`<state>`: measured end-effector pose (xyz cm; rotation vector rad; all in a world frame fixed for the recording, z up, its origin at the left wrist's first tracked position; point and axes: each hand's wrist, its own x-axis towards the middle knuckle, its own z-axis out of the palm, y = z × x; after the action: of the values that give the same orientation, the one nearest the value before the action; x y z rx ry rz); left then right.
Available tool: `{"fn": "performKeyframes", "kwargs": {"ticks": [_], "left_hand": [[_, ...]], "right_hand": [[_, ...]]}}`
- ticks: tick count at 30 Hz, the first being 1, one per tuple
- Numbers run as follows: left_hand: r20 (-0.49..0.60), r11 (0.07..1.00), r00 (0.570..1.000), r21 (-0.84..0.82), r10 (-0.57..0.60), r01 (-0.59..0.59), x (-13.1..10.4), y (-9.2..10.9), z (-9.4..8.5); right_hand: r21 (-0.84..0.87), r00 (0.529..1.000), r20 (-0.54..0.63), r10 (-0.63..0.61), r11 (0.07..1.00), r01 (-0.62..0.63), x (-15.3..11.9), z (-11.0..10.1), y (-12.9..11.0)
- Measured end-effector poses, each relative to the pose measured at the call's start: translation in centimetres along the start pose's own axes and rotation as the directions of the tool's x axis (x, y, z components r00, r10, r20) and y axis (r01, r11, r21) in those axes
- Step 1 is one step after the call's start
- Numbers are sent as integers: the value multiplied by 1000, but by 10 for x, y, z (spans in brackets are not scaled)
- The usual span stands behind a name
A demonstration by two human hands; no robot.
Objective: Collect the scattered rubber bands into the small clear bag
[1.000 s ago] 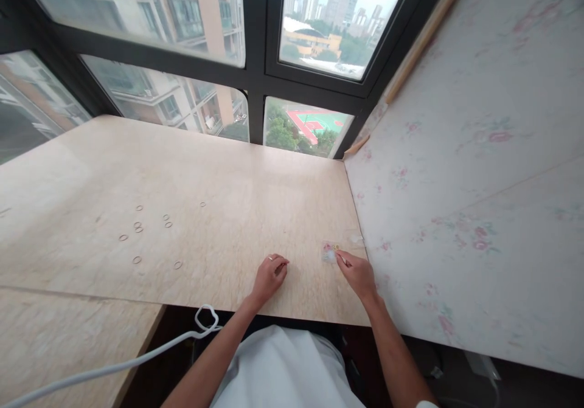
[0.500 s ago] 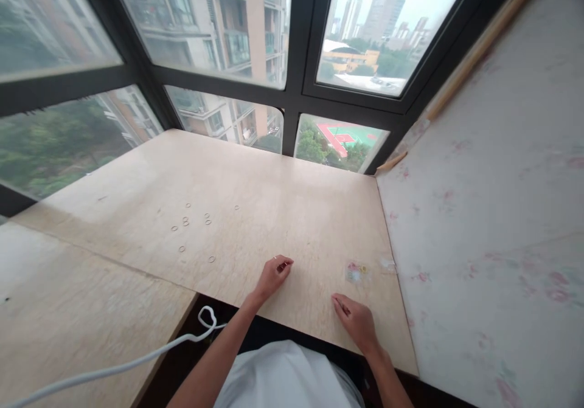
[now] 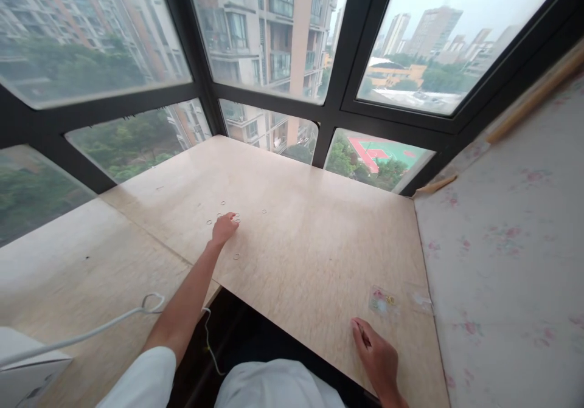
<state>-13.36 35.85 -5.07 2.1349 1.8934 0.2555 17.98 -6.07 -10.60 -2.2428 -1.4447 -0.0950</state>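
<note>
Head camera looks down on a pale wooden tabletop [image 3: 310,244] set against tall dark-framed windows [image 3: 274,37], with a floral-patterned panel [image 3: 506,262] rising along its right edge. The left hand [image 3: 224,228] is stretched far forward over the table, fingers [image 3: 232,218] curled downward and resting among a scatter of small thin rings [image 3: 221,213] lying flat on the wood; whether the fingertips have pinched one of them cannot be told from this angle. One more ring [image 3: 236,256] lies just beside the wrist, apart from the cluster, and another [image 3: 264,211] sits a little to the right of the fingers. The right hand [image 3: 376,359] lies near the table's front edge, palm down, fingers loosely extended and holding nothing. Just beyond its fingertips, without touching them, sits a small clear plastic bag [image 3: 382,301] with pink and yellow bits inside. A white cable [image 3: 104,326] loops across the lower-left board toward a white box [image 3: 27,374] at the corner. White clothing [image 3: 274,390] covers the person's lap at the bottom.
</note>
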Motion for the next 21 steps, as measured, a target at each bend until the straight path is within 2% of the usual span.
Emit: {"fn": "performKeyframes", "kwargs": {"ticks": [5,12,17,21], "left_hand": [[70,988,994,127,80,-89,10,-2,2],[190,968,979,227,67,-111,26,8,-9],[288,981,956,166,51,-102,31,9,-16],[399,996,912,-13,89,-92,21,13,-16]], "right_hand": [[-37,1000,1,8,999,-8,0,1,0],[-49,1000,4,31,998,-31,0,-1,-2],[-25,999,13,39,999,-39,1,-2,-3],[-6,999,20,34,999,-34,2,-4,-5]]}}
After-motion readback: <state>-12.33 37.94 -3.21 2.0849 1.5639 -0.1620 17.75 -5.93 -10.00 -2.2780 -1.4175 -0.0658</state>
